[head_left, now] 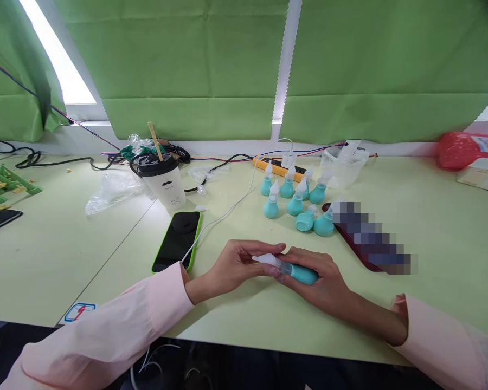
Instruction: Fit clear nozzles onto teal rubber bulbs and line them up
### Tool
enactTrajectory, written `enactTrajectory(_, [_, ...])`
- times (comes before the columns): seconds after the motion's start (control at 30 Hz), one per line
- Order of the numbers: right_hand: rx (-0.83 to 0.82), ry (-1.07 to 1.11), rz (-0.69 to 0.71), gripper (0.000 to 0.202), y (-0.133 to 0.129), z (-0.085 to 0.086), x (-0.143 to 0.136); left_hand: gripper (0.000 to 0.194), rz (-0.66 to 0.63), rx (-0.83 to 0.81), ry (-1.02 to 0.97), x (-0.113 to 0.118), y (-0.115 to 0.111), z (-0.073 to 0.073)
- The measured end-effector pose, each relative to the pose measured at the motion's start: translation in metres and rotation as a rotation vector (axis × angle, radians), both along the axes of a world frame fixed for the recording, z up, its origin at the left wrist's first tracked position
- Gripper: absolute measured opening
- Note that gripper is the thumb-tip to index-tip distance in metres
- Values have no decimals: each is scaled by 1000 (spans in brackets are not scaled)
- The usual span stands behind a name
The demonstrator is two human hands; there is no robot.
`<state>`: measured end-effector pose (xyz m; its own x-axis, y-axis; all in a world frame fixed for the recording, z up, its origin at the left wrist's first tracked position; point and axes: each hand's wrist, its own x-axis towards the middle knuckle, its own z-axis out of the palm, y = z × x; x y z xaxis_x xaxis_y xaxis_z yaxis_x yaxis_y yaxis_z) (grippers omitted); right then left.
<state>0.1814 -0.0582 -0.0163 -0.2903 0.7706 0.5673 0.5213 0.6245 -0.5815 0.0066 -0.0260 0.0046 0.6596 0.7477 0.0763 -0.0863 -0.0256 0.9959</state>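
A teal bulb nasal aspirator (305, 274) with a clear neck and a white tip lies sideways between my hands, just above the table's front part. My right hand (323, 273) wraps round its teal bulb. The fingers of my left hand (244, 261) pinch the white tip (267, 260) and touch the neck. Beyond my hands stand several similar teal aspirators (270, 206) in a loose group, most of them upright. One aspirator (305, 221) in that group lies tipped over, its round base facing me.
Left of my hands lies a phone in a green case (177, 241) with a white cable (228, 212). Behind it stands a paper cup (166, 187) with a straw. A dark red phone (366, 254), partly pixelated, lies at right. An orange power strip (268, 164) sits at the back.
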Motion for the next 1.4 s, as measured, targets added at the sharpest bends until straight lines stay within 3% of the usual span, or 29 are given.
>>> enactTrajectory(0.13, [66,-22,30,19,-1,0,3,40,-7,260,175,-5,-1,3])
enactTrajectory(0.27, [47,-23,67,17,-5,2,2,41,-116,490,219,-12,6,3])
enactTrajectory(0.37, [-108,34,23,15,-8,5,-1,44,-190,582,212,-14,10,3])
enactTrajectory(0.47, [-282,105,-14,17,-10,9,-2,45,-213,552,170,-14,11,2])
enactTrajectory(0.63, [-640,160,115,20,-5,15,1,38,-251,487,156,-13,10,3])
enactTrajectory(0.73, [-821,215,228,20,0,17,4,32,-274,607,230,-14,10,4])
enactTrajectory(0.83, [-906,242,295,19,4,19,6,30,-255,876,338,-14,11,5])
enactTrajectory(0.97, [-796,135,199,18,3,21,5,36,-178,1302,551,-12,12,4])
enactTrajectory(1.07, [-624,43,61,20,-2,19,4,40,-181,1479,680,-10,12,3])
enactTrajectory(1.17, [-460,-27,62,17,-6,14,4,38,-232,1491,748,-10,12,2])
enactTrajectory(1.4, [-134,-157,162,17,-6,5,4,36,-356,1288,912,-10,7,6])
